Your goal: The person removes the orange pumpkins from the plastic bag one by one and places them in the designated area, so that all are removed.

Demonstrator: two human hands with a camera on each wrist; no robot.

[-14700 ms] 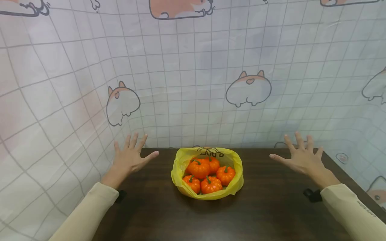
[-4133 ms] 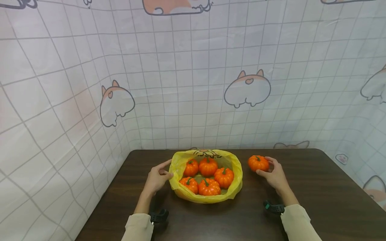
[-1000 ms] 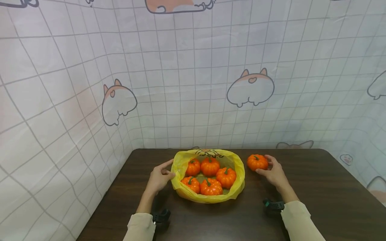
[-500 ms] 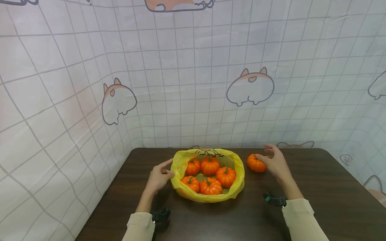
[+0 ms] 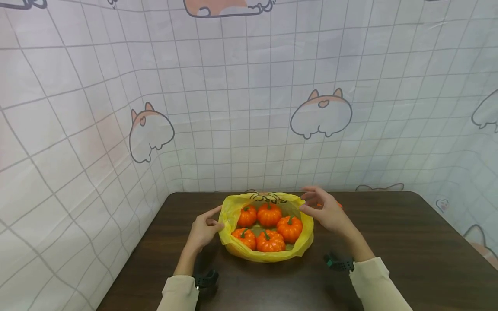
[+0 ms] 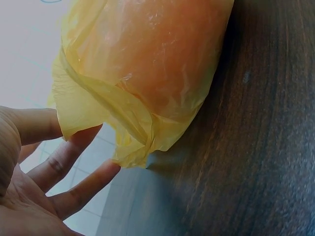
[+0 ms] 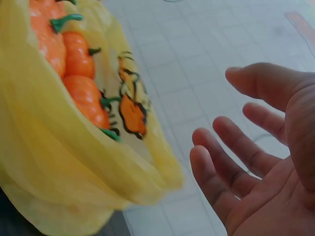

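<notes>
The yellow, thin plastic bag with a round mouth (image 5: 268, 258) stands on the dark brown, wood-grained table (image 5: 393, 246). I take the middle of this bag, in the head view, as the centre of the clock. Inside lie five glossy orange, ribbed pumpkins with green stems (image 5: 271, 242), at about eight, ten, twelve, three and six o'clock.

The left hand (image 5: 203, 231) is at nine o'clock; its thumb and fingers hold the edge of the bag lightly, but how firmly I cannot tell. The right hand (image 5: 328, 211) is between two and three o'clock, just beside the rim. Its fingers are softly bent and spread, and nothing is between them. Behind it shows a small orange patch (image 5: 339, 205), probably one more pumpkin, mostly hidden.

In my judgement, the main danger is the soft rim: if the right hand goes in too low, its fingertips may catch the plastic and fold the mouth inward. If the left hand holds too loosely, the bag may then be dragged or tipped. The pumpkins are smooth and round, so one held only at its top could slip and roll.
</notes>
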